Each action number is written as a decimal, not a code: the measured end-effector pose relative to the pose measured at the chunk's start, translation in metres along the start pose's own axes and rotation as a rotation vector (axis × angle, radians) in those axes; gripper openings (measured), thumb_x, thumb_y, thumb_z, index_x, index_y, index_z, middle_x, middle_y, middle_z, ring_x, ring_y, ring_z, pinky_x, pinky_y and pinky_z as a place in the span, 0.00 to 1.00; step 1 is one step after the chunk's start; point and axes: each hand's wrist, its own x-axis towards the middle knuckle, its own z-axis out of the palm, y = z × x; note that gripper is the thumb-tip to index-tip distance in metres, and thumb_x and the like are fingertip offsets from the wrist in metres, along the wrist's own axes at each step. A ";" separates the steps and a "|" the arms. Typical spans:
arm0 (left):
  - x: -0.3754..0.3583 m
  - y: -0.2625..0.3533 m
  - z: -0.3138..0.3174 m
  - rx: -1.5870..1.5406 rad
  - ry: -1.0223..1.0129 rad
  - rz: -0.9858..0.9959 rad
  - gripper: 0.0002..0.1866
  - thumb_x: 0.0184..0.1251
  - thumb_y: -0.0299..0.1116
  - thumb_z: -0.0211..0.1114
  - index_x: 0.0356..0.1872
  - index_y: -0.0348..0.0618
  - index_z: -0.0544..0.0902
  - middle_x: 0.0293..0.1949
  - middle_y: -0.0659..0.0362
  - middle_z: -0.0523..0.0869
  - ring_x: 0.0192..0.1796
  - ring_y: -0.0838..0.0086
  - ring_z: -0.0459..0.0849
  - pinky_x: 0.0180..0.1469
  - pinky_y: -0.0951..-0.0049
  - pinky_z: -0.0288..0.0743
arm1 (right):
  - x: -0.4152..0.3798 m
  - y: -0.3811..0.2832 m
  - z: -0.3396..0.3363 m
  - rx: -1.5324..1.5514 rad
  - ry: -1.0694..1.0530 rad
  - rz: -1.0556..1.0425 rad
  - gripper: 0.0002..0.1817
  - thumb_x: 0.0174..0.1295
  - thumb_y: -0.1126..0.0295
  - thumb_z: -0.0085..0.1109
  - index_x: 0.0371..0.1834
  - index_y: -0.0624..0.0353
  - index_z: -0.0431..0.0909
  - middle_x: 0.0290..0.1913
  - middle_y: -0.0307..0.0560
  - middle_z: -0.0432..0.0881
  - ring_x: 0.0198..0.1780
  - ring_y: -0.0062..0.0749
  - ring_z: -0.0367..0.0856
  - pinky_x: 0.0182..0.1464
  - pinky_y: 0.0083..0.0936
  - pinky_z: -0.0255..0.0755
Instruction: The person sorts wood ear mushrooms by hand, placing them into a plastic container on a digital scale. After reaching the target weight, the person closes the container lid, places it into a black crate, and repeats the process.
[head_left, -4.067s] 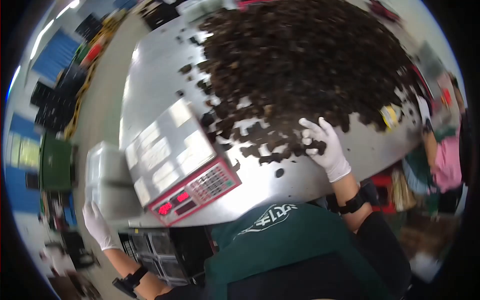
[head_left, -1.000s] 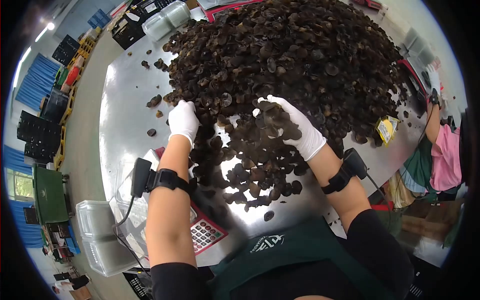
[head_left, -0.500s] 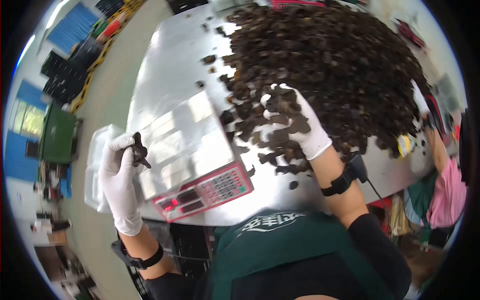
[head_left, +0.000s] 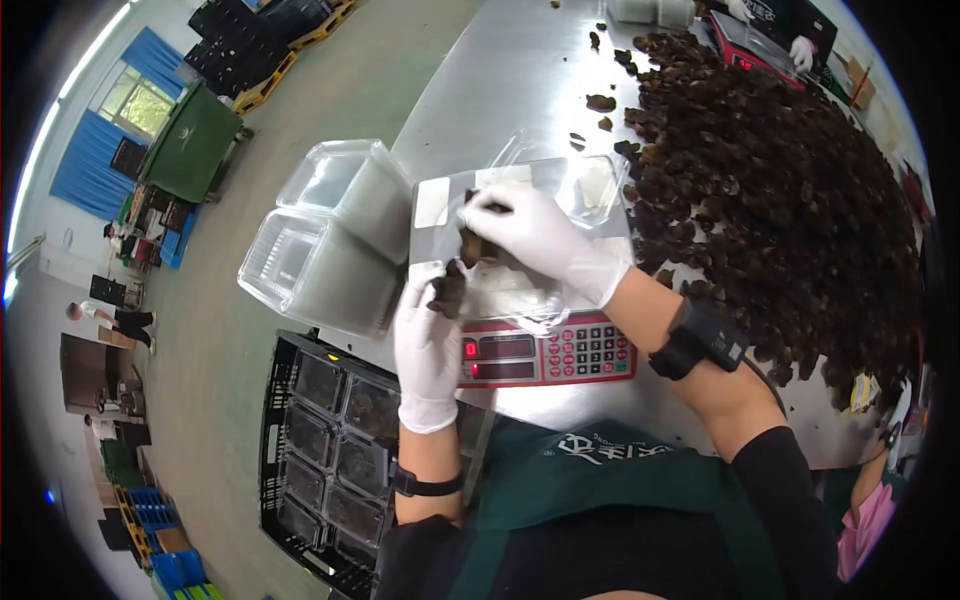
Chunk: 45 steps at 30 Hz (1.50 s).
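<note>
My right hand (head_left: 535, 235), in a white glove, is closed with fingertips pinching a dark brown wood ear mushroom (head_left: 478, 245) above the scale's platform. Close beside it, my gloved left hand (head_left: 425, 345) grips another wood ear mushroom (head_left: 449, 290) at the platform's left edge. Beneath my hands, a clear plastic container (head_left: 540, 300) rests on the red-framed digital scale (head_left: 590, 350); my right hand partly hides it. A red digit glows on the scale's display (head_left: 500, 347).
A large heap of wood ear mushrooms (head_left: 770, 200) covers the right of the metal table (head_left: 480, 90). Stacked clear containers (head_left: 330, 250) stand left of the scale. Below them is a black crate (head_left: 330, 460) of lidded boxes. Another person's gloved hand (head_left: 802, 52) is near a second scale (head_left: 755, 50).
My right hand has come from the heap to over the scale, near my left hand. My left hand still holds its piece. The view has turned, bringing the crate into sight.
</note>
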 end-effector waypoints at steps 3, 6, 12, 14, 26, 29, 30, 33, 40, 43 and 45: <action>-0.004 0.000 -0.006 -0.390 0.016 -0.256 0.22 0.79 0.33 0.55 0.67 0.31 0.71 0.64 0.44 0.76 0.52 0.63 0.78 0.46 0.71 0.75 | -0.010 0.025 0.004 -0.541 0.051 -0.350 0.17 0.67 0.55 0.59 0.41 0.57 0.87 0.56 0.49 0.80 0.55 0.49 0.81 0.53 0.42 0.78; -0.004 0.004 -0.004 -0.504 -0.003 -0.308 0.23 0.80 0.34 0.53 0.68 0.29 0.69 0.64 0.43 0.76 0.50 0.63 0.77 0.43 0.71 0.74 | -0.024 -0.005 -0.007 -0.721 0.016 -0.304 0.15 0.67 0.56 0.59 0.44 0.55 0.86 0.58 0.48 0.78 0.56 0.47 0.79 0.53 0.42 0.78; 0.000 0.007 0.005 -0.577 -0.123 -0.427 0.22 0.82 0.36 0.50 0.68 0.33 0.68 0.61 0.43 0.78 0.47 0.66 0.79 0.40 0.74 0.74 | -0.031 -0.025 -0.031 -0.712 0.171 -0.633 0.11 0.60 0.66 0.66 0.45 0.55 0.84 0.54 0.45 0.81 0.51 0.43 0.82 0.49 0.37 0.79; 0.002 0.004 0.011 -0.594 -0.165 -0.442 0.19 0.82 0.35 0.49 0.66 0.36 0.70 0.61 0.45 0.80 0.46 0.66 0.82 0.38 0.74 0.76 | -0.049 -0.041 -0.035 -0.507 0.076 -0.742 0.12 0.56 0.70 0.69 0.44 0.55 0.84 0.49 0.44 0.83 0.49 0.41 0.81 0.49 0.36 0.78; 0.006 0.002 0.079 0.880 -0.067 0.210 0.19 0.72 0.22 0.61 0.62 0.39 0.78 0.55 0.57 0.82 0.47 0.76 0.82 0.49 0.76 0.77 | -0.091 -0.021 -0.049 -0.435 0.229 -0.502 0.23 0.52 0.74 0.74 0.54 0.57 0.80 0.44 0.47 0.83 0.45 0.42 0.83 0.50 0.33 0.78; 0.005 0.008 0.093 1.135 -0.145 0.426 0.13 0.66 0.21 0.66 0.52 0.40 0.84 0.48 0.57 0.85 0.43 0.76 0.83 0.43 0.76 0.76 | -0.096 -0.018 -0.055 -0.585 0.246 -0.588 0.26 0.52 0.73 0.74 0.57 0.56 0.78 0.42 0.47 0.81 0.44 0.43 0.82 0.47 0.35 0.77; 0.003 0.009 0.100 1.233 -0.186 0.420 0.10 0.64 0.21 0.68 0.47 0.39 0.85 0.43 0.57 0.86 0.39 0.75 0.83 0.40 0.76 0.75 | -0.097 -0.018 -0.055 -0.639 0.256 -0.635 0.27 0.51 0.73 0.73 0.58 0.55 0.78 0.42 0.47 0.81 0.43 0.43 0.81 0.47 0.35 0.76; 0.002 0.011 0.107 1.353 -0.235 0.375 0.06 0.63 0.22 0.70 0.40 0.37 0.87 0.35 0.57 0.86 0.34 0.73 0.83 0.37 0.75 0.75 | -0.100 -0.017 -0.058 -0.738 0.233 -0.671 0.27 0.52 0.73 0.72 0.58 0.56 0.77 0.39 0.44 0.79 0.40 0.41 0.79 0.45 0.35 0.75; 0.008 0.018 0.106 1.375 -0.357 0.173 0.04 0.64 0.24 0.69 0.38 0.35 0.86 0.31 0.54 0.84 0.32 0.67 0.83 0.37 0.71 0.75 | -0.101 -0.016 -0.061 -1.025 0.150 -0.775 0.18 0.58 0.68 0.60 0.51 0.57 0.76 0.29 0.38 0.73 0.35 0.30 0.76 0.38 0.27 0.71; 0.014 0.018 0.103 1.375 -0.426 0.162 0.03 0.64 0.23 0.68 0.36 0.35 0.84 0.31 0.52 0.83 0.33 0.63 0.83 0.38 0.69 0.76 | -0.102 -0.028 -0.059 -0.998 0.113 -0.783 0.17 0.57 0.68 0.60 0.50 0.58 0.76 0.28 0.38 0.73 0.34 0.30 0.76 0.38 0.27 0.71; 0.017 0.016 0.097 1.348 -0.463 0.149 0.02 0.63 0.21 0.66 0.34 0.34 0.82 0.31 0.51 0.83 0.35 0.60 0.84 0.39 0.67 0.76 | -0.101 -0.028 -0.055 -1.008 0.129 -0.790 0.16 0.57 0.69 0.60 0.49 0.57 0.77 0.27 0.37 0.72 0.33 0.29 0.75 0.37 0.26 0.70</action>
